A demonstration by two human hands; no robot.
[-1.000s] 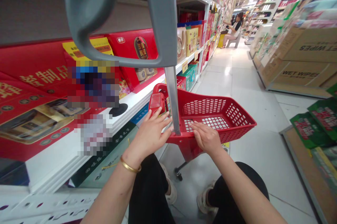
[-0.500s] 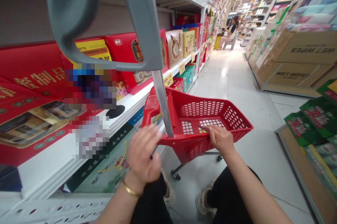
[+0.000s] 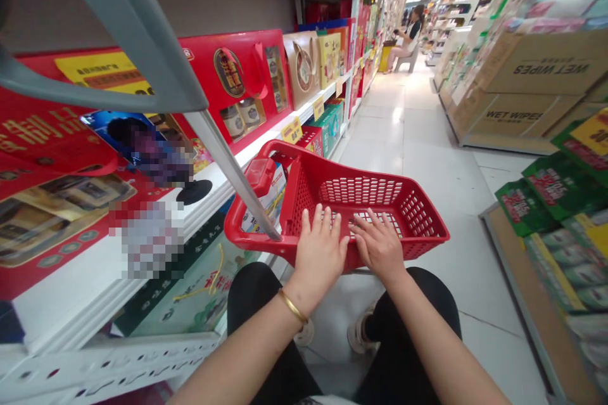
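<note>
Both open hands, left point(image 3: 320, 250) and right point(image 3: 380, 245), are on near rim of red, holed plastic basket point(image 3: 363, 199).

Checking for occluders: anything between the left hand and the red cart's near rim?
Nothing visible. The left hand is at the near rim of the red cart, fingers over the inside. The metal pole stands off to its left, not between them.

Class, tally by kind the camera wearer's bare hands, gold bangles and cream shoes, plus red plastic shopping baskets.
Left bare hand and right bare hand: 2
Gold round bangle: 1
Cream shoes: 2
Red plastic shopping basket: 1
Total: 6
</note>
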